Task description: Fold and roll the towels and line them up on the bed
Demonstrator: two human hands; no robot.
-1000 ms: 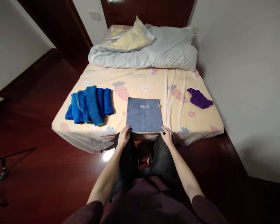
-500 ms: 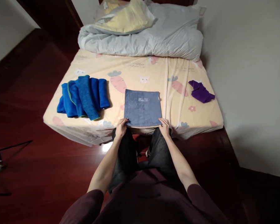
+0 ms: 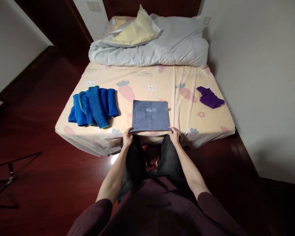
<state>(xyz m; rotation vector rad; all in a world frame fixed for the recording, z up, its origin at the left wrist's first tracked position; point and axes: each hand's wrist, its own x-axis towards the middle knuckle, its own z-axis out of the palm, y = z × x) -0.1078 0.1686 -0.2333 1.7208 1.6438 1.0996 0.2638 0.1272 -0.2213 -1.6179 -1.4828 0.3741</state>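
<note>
A grey-blue cloth [image 3: 150, 116] with white lettering lies flat near the front edge of the bed. Its near edge looks slightly raised or rolled. My left hand [image 3: 127, 136] pinches the near left corner, and my right hand [image 3: 174, 135] pinches the near right corner. To the left rests a group of rolled blue cloths [image 3: 94, 106], one with a green edge lying across the top. A crumpled purple cloth [image 3: 210, 97] sits on the right side of the bed.
The bed [image 3: 147, 77] has a carrot-patterned sheet under clear plastic. At its far end are a grey-white quilt [image 3: 179, 49] and a yellow pillow [image 3: 134, 32] in plastic. A black metal stand [image 3: 11, 170] is on the floor at left. A wall borders the right.
Both hands now grip the cloth's near corners, and its near edge has lifted and curled. The view has tilted up, showing more of the headboard.
</note>
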